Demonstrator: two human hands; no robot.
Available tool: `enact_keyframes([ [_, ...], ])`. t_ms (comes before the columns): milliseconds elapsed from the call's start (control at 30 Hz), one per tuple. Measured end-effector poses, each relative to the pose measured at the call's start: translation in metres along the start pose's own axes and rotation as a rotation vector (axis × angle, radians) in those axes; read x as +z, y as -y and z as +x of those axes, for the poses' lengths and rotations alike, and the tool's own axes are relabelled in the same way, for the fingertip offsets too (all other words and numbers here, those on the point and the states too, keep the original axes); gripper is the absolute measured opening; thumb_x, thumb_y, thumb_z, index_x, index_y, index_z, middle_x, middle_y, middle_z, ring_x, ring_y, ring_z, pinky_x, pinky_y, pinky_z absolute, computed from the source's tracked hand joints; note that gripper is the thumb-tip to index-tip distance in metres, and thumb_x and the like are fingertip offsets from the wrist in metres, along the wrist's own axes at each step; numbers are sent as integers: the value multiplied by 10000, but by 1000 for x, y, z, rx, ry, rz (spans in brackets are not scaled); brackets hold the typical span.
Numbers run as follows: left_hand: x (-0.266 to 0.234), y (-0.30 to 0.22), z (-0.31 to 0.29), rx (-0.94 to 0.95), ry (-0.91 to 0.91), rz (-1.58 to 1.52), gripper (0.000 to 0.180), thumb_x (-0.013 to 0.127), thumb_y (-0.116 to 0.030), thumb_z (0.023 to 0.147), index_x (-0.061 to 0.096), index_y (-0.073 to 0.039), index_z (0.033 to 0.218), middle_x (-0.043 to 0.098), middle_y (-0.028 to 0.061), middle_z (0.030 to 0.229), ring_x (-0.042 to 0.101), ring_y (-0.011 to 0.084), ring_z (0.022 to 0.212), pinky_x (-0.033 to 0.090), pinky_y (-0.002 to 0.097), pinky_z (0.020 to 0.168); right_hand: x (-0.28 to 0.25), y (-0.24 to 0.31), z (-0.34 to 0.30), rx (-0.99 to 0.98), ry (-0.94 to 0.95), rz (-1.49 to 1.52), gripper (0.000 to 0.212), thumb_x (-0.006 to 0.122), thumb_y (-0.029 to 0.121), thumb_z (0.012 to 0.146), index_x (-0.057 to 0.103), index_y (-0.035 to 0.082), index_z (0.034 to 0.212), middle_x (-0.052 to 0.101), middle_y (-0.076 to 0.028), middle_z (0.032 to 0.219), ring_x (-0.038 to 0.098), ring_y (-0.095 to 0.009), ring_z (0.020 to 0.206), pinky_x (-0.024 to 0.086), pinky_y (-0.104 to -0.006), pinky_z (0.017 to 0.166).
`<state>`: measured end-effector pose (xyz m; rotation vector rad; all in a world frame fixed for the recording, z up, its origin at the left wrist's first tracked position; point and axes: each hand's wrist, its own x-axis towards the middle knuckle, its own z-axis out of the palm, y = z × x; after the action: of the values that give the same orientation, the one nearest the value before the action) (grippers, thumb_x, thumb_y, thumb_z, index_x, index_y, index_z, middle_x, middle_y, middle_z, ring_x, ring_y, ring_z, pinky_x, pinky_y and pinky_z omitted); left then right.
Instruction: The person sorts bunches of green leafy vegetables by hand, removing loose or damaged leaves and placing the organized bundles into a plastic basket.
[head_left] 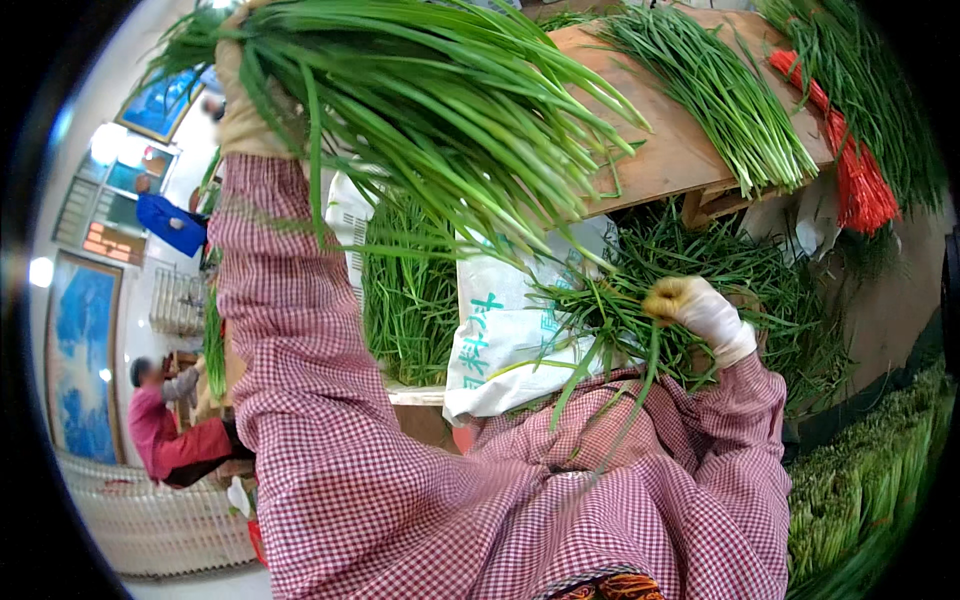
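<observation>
My gloved left hand is raised at the upper left, wrapped round a large bunch of garlic chives. The pale stem ends fan out to the right, and the leaves hide part of the fingers. At the middle right, my gloved right hand, yellow at the fingertips, is closed on a few loose chive leaves. Beneath it spreads a tangled heap of loose chives. Over my lap lies a white woven sack with green print.
A wooden board carries another bunch of chives. Red ties hang at its right end. More chives stand upright by the sack and in rows at lower right. A person sits at far left.
</observation>
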<state>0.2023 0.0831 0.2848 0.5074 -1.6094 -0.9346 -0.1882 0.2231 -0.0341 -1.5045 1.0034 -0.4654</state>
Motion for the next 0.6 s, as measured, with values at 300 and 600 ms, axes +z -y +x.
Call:
enact_keyframes([
  [300,59,34,18,-128,-282,-8,170,513,-231,860,553,-68,836,564,44,769,564,170,704,494,298,644,-16,54,58,-317,-465,400,577,533,472,849,475,70,1259,489,-109,1266,567,-256,1017,454,-376,855],
  [600,38,23,39,-91,-389,39,172,511,-230,847,547,-78,775,550,40,677,540,173,624,472,292,593,53,75,31,-460,101,885,425,427,483,909,526,78,829,319,72,490,283,-40,393,225,-206,362],
])
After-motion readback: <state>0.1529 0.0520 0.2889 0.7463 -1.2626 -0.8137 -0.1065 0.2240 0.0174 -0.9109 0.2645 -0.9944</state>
